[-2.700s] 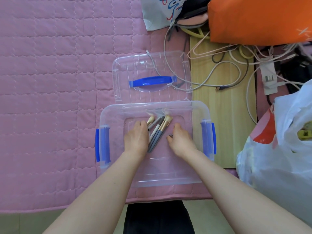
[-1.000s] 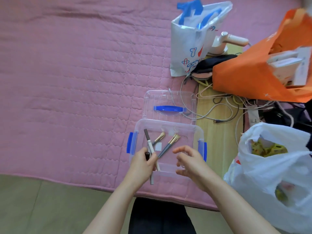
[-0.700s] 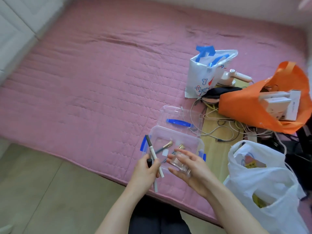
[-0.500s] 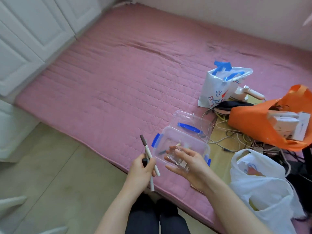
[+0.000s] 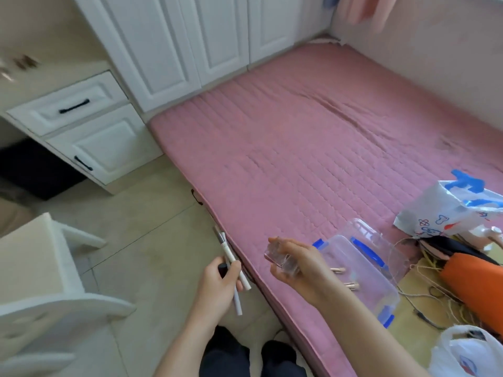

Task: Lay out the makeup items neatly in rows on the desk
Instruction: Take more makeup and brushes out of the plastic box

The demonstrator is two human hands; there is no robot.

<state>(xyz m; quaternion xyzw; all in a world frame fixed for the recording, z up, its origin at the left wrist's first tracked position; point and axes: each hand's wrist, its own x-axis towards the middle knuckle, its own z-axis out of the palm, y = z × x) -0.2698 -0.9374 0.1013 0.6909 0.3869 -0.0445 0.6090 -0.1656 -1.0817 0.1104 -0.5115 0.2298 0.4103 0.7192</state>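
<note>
My left hand point(image 5: 217, 285) grips a bundle of slim white makeup pencils point(image 5: 231, 257) over the tiled floor, beside the bed's edge. My right hand point(image 5: 302, 268) holds a small clear glass bottle point(image 5: 280, 258) above the pink mattress point(image 5: 299, 137). Behind that hand lies the clear plastic box point(image 5: 364, 278) with blue latches, and two gold-handled brushes point(image 5: 339, 270) lie inside it. The box's lid point(image 5: 373, 240) with a blue handle rests against it. The desk point(image 5: 40, 77) with several small items on top is at the far left, blurred.
White drawers point(image 5: 76, 104) and tall cupboard doors point(image 5: 190, 36) stand at the back. A white chair point(image 5: 35, 281) is at the left front. Bags point(image 5: 446, 210) in white and orange, plus tangled cables point(image 5: 424, 289), crowd the right side. My legs point(image 5: 245, 357) are at the bottom.
My view has swung left from the box toward the desk. Both hands have lifted away from the box, the left with the pencils and the right with the clear bottle.
</note>
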